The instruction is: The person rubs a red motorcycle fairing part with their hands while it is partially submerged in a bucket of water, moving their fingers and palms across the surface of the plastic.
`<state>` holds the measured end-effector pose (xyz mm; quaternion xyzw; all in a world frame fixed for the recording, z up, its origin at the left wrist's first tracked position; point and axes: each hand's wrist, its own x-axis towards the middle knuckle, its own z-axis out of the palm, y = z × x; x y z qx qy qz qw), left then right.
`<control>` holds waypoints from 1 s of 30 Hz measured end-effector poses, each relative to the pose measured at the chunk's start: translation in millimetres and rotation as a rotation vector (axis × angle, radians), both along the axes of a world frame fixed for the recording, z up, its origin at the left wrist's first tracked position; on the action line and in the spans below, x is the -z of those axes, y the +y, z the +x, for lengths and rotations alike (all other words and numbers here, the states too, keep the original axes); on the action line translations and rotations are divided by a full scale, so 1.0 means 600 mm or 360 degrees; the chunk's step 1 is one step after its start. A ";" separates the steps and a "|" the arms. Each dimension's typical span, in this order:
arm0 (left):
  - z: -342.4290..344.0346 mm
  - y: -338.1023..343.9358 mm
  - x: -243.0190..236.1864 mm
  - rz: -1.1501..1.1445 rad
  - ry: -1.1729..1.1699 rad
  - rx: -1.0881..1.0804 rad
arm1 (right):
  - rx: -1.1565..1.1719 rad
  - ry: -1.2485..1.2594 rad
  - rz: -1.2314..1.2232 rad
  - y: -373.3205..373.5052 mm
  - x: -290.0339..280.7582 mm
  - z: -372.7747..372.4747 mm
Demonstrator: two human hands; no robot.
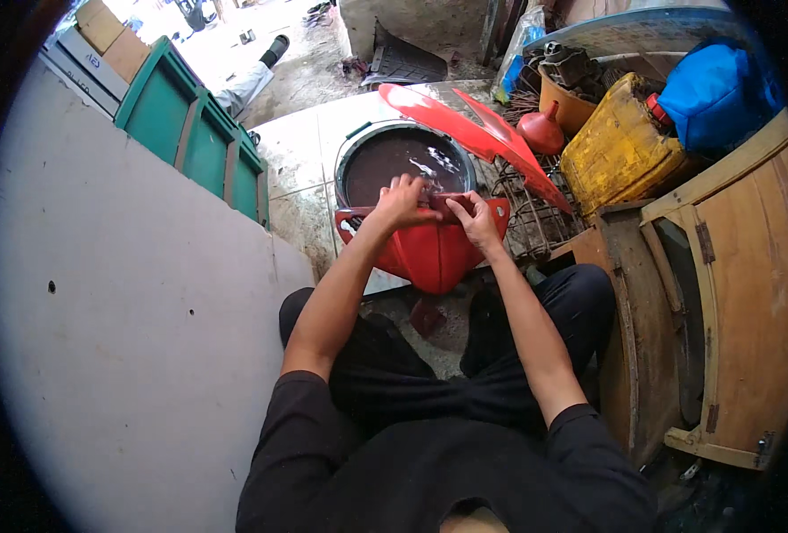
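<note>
A red plastic panel (438, 253) lies across the near rim of a round tub (358, 142) of murky water. My left hand (403, 202) is over the panel’s upper edge near the middle, fingers bent and apart; what lies under the palm is hidden. To its right, my right hand (474, 218) grips the panel’s upper edge between thumb and fingers. Behind the tub’s right side, long red panels (469, 129) rest at a slant over a wire rack (523, 222).
A white wall (145, 284) borders my left side, with green boards (158, 115) beyond it. At the right stand a red funnel (540, 133), a yellow jerrycan (616, 138), a blue bag (714, 93) and wooden cabinet panels (749, 266). A small red piece (428, 317) lies between my feet.
</note>
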<state>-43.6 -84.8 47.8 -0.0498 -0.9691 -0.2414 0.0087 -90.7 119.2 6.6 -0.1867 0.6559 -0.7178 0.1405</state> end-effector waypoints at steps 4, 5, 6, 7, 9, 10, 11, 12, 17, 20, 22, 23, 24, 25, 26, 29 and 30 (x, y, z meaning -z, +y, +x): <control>0.004 0.008 0.012 -0.0286 -0.0196 0.0128 | 0.0370 0.0252 0.0099 0.006 0.009 0.000; -0.004 0.005 0.011 -0.0225 -0.0220 0.0109 | 0.0457 0.0287 0.0096 0.010 0.009 -0.002; -0.011 0.004 0.012 -0.0161 -0.0242 0.0093 | 0.0514 0.0355 0.0138 0.016 0.012 -0.005; -0.015 0.003 0.012 -0.0106 -0.0238 0.0062 | 0.0572 0.0425 0.0179 0.023 0.013 -0.008; -0.017 0.000 0.010 0.0018 -0.0234 0.0003 | 0.0655 0.0497 0.0372 0.035 0.009 -0.004; -0.017 -0.001 0.007 0.0016 -0.0206 -0.0034 | 0.0708 0.0588 0.0406 0.038 0.004 0.000; -0.018 -0.004 0.002 0.0013 -0.0177 -0.0072 | 0.0761 0.0680 0.0439 0.039 -0.003 0.003; -0.012 -0.009 0.000 0.0003 -0.0165 -0.0113 | 0.0809 0.0755 0.0469 0.037 -0.015 0.014; -0.020 -0.041 -0.060 0.0051 -0.0190 -0.0254 | 0.0865 0.0556 0.0166 0.037 -0.053 0.049; -0.017 -0.053 -0.096 0.0170 -0.0260 -0.0314 | 0.0979 0.0496 0.0072 0.040 -0.081 0.066; -0.008 -0.061 -0.111 0.0199 -0.0406 -0.0259 | 0.0994 0.0419 -0.0050 0.037 -0.110 0.078; -0.001 -0.063 -0.111 0.0179 -0.0427 -0.0241 | 0.1024 0.0481 -0.0031 0.034 -0.126 0.085; -0.003 -0.052 -0.116 0.0167 -0.0438 -0.0200 | 0.1074 0.0558 -0.0004 0.040 -0.136 0.084; -0.001 -0.042 -0.120 0.0133 -0.0412 -0.0154 | 0.1090 0.0473 -0.0016 0.048 -0.132 0.079; 0.003 -0.031 -0.123 0.0111 -0.0404 -0.0081 | 0.1087 0.0426 -0.0066 0.052 -0.127 0.075; 0.011 0.008 -0.126 -0.0013 -0.0363 0.0154 | 0.1143 0.0316 -0.0109 0.063 -0.122 0.065; 0.022 0.022 -0.141 -0.0051 -0.0363 0.0212 | 0.1192 0.0291 -0.0047 0.064 -0.129 0.068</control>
